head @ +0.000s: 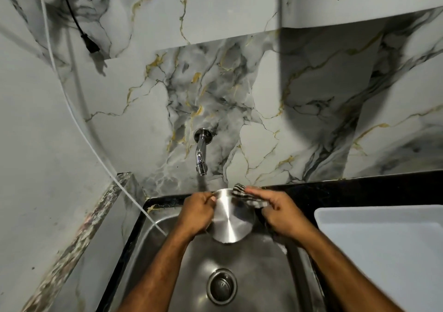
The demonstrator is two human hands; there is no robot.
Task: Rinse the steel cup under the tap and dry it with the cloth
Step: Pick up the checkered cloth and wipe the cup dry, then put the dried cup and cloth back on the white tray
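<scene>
The steel cup point(230, 218) is held over the back of the sink, its shiny round base turned toward me. My left hand point(197, 212) grips its left side. My right hand point(280, 213) holds a black-and-white striped cloth point(249, 197) pressed against the cup's right side and upper edge. The chrome tap point(201, 153) sticks out of the marble wall just above and behind the cup; I see no water running from it. The cup's mouth is hidden.
Below the hands lies the steel sink point(271, 263) with its drain point(221, 286). A white tray point(383, 239) sits on the black counter point(359, 191) to the right. A white cable point(134, 206) runs down the left wall into the sink corner.
</scene>
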